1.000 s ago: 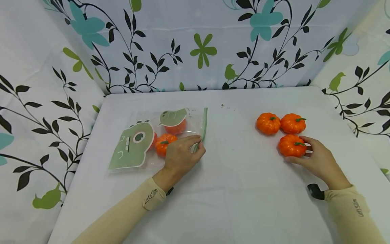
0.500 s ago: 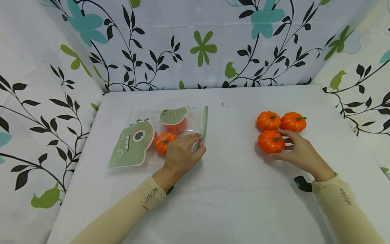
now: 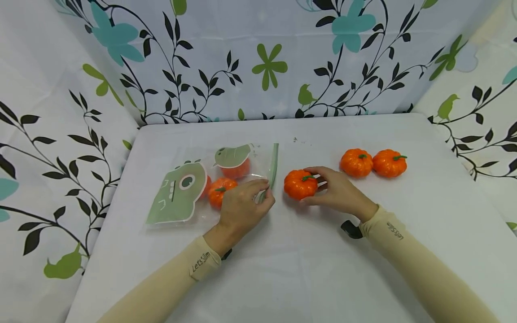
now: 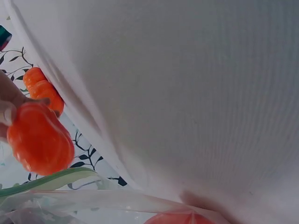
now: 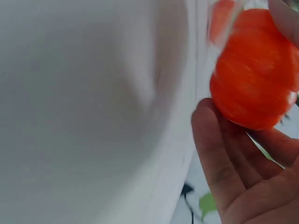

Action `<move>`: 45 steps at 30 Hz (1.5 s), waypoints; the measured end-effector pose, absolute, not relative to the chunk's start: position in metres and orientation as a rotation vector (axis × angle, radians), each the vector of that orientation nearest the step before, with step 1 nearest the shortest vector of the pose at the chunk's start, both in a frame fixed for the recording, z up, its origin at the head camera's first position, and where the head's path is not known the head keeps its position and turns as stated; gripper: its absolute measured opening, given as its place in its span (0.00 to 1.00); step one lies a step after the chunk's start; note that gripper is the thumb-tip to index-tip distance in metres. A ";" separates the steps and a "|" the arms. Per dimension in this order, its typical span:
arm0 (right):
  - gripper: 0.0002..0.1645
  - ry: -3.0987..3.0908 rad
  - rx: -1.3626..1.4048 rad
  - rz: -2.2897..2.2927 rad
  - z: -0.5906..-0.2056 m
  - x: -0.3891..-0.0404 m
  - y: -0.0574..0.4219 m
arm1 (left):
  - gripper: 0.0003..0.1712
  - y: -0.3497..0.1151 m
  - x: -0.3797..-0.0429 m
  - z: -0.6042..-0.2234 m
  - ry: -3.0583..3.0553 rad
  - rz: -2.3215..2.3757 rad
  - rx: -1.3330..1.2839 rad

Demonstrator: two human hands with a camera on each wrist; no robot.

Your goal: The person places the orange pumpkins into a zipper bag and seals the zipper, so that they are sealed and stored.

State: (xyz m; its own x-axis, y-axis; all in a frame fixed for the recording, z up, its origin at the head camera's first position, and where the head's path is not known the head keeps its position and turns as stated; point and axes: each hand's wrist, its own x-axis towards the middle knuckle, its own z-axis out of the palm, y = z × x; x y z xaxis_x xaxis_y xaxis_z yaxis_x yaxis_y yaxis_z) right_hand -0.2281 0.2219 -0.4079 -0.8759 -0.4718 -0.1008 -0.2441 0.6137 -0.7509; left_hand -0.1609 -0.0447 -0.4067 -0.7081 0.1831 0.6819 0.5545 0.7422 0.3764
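Note:
A clear zip bag [image 3: 173, 197] printed with a green cartoon dinosaur lies on the left half of the table. Inside it are orange toy pumpkins [image 3: 222, 192], partly covered by the print. My left hand [image 3: 242, 206] pinches the bag's green-edged mouth. Just right of that mouth, my right hand [image 3: 337, 190] grips another toy pumpkin [image 3: 299, 185] with a green stem. In the right wrist view, thumb and fingers lie around this pumpkin [image 5: 254, 70]. The left wrist view shows it near the green zip strip [image 4: 56, 179].
Two more orange pumpkins [image 3: 356, 163] sit side by side on the right of the white table [image 3: 307, 269]. A patterned curtain [image 3: 266, 27] with leaves and birds encloses the back and sides.
My right hand has carried its pumpkin leftward from beside the other two to near the bag's mouth. The left hand keeps its pinch on the bag, almost unmoved.

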 end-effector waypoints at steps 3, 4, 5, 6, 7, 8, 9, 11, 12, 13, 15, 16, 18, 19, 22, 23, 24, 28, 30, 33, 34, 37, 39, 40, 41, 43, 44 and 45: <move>0.53 2.531 -0.624 -1.175 -0.411 -0.233 0.202 | 0.10 -0.044 -0.160 -0.407 -2.313 -0.766 -0.563; 0.53 2.522 -0.628 -1.198 -0.412 -0.234 0.196 | 0.10 -0.044 -0.160 -0.407 -2.312 -0.769 -0.569; 0.52 2.522 -0.629 -1.214 -0.413 -0.235 0.191 | 0.10 -0.044 -0.160 -0.407 -2.312 -0.769 -0.576; 0.52 2.522 -0.633 -1.225 -0.414 -0.237 0.187 | 0.10 -0.044 -0.160 -0.407 -2.311 -0.772 -0.581; 0.52 2.525 -0.630 -1.230 -0.415 -0.238 0.183 | 0.10 -0.044 -0.160 -0.407 -2.312 -0.775 -0.586; 0.52 2.530 -0.628 -1.234 -0.415 -0.240 0.179 | 0.10 -0.044 -0.160 -0.407 -2.310 -0.780 -0.592; 0.51 2.534 -0.623 -1.236 -0.416 -0.241 0.175 | 0.10 -0.043 -0.160 -0.407 -2.307 -0.786 -0.600; 0.51 2.542 -0.630 -1.226 -0.417 -0.245 0.168 | 0.10 -0.043 -0.160 -0.407 -2.302 -0.791 -0.610; 0.50 2.543 -0.637 -1.219 -0.417 -0.246 0.165 | 0.10 -0.043 -0.160 -0.407 -2.299 -0.795 -0.615; 0.50 2.547 -0.647 -1.209 -0.417 -0.247 0.161 | 0.09 -0.043 -0.160 -0.407 -2.296 -0.798 -0.622; 0.47 2.561 -0.676 -1.180 -0.418 -0.250 0.155 | 0.09 -0.043 -0.160 -0.407 -2.291 -0.807 -0.639; 0.46 2.570 -0.687 -1.164 -0.418 -0.251 0.152 | 0.09 -0.043 -0.160 -0.407 -2.289 -0.812 -0.647; 0.43 2.594 -0.704 -1.126 -0.419 -0.253 0.146 | 0.09 -0.042 -0.160 -0.408 -2.282 -0.819 -0.662; 0.42 2.607 -0.712 -1.106 -0.420 -0.253 0.144 | 0.09 -0.042 -0.160 -0.408 -2.281 -0.819 -0.667; 0.39 2.631 -0.715 -1.080 -0.422 -0.255 0.136 | 0.09 -0.043 -0.160 -0.408 -2.274 -0.826 -0.678; 0.39 2.639 -0.726 -1.075 -0.422 -0.256 0.134 | 0.09 -0.043 -0.160 -0.409 -2.275 -0.827 -0.680; 0.40 2.647 -0.738 -1.072 -0.423 -0.256 0.131 | 0.09 -0.043 -0.160 -0.409 -2.275 -0.832 -0.684; 0.41 2.661 -0.823 -1.085 -0.426 -0.258 0.122 | 0.10 -0.044 -0.161 -0.410 -2.287 -0.840 -0.698; 0.42 2.661 -0.867 -1.088 -0.425 -0.258 0.118 | 0.10 -0.044 -0.161 -0.410 -2.291 -0.834 -0.700; 0.44 2.635 -0.910 -1.119 -0.424 -0.256 0.114 | 0.10 -0.043 -0.162 -0.410 -2.292 -0.824 -0.709; 0.45 2.619 -0.913 -1.137 -0.424 -0.256 0.113 | 0.10 -0.043 -0.162 -0.409 -2.295 -0.823 -0.712; 0.47 2.547 -0.903 -1.181 -0.423 -0.254 0.113 | 0.10 -0.042 -0.163 -0.409 -2.303 -0.821 -0.722; 0.48 2.514 -0.877 -1.192 -0.423 -0.254 0.114 | 0.10 -0.042 -0.162 -0.409 -2.309 -0.817 -0.724; 0.49 2.500 -0.852 -1.201 -0.423 -0.255 0.115 | 0.10 -0.043 -0.162 -0.409 -2.308 -0.815 -0.724; 0.49 2.483 -0.828 -1.214 -0.423 -0.254 0.116 | 0.10 -0.043 -0.163 -0.409 -2.306 -0.815 -0.722; 0.49 2.434 -0.775 -1.274 -0.422 -0.254 0.119 | 0.10 -0.044 -0.163 -0.409 -2.303 -0.813 -0.718; 0.49 2.403 -0.748 -1.314 -0.422 -0.253 0.121 | 0.10 -0.045 -0.163 -0.409 -2.303 -0.813 -0.715; 0.48 2.368 -0.722 -1.358 -0.421 -0.253 0.124 | 0.10 -0.045 -0.163 -0.409 -2.302 -0.812 -0.713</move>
